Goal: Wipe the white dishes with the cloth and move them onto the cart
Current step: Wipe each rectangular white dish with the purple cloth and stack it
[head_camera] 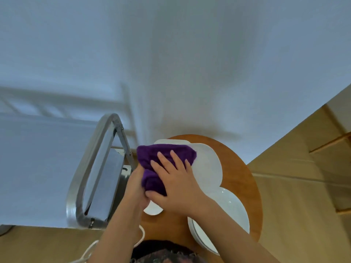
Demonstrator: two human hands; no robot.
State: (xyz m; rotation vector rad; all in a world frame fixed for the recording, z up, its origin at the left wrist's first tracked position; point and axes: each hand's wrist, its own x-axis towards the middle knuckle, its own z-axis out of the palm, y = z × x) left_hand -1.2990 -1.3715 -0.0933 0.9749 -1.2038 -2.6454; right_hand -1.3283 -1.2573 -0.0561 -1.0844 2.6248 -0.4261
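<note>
Dishes are what I have to mind here, and the nearest ones worry me first: a stack of white bowls [224,211] sits at the near right edge of the round wooden counter [245,179], its rim seeming to reach past that edge. My right forearm crosses just above it, so a dropped elbow could nudge the stack off.

Further in, my right hand [176,186] lies flat with fingers spread, pressing the purple cloth [163,156] onto a white dish [153,207] held up over the near left part of the counter. My left hand [135,186] is at that dish's left side; I judge it is gripping the rim and a fold of cloth, but the fingers are mostly hidden, so I cannot tell for sure. If that hold is only a thin pinch, the push from my right hand could tip or slide the dish out, and it would land on the counter or on the plates beneath.

Beyond my hands, a large white plate [209,168] rests on the counter's middle, with another white piece behind it near the far edge.

Off the counter's left edge stands the metal cart [106,168], its handle loop close by. Swinging the wiped dish across could clip that rail.
</note>
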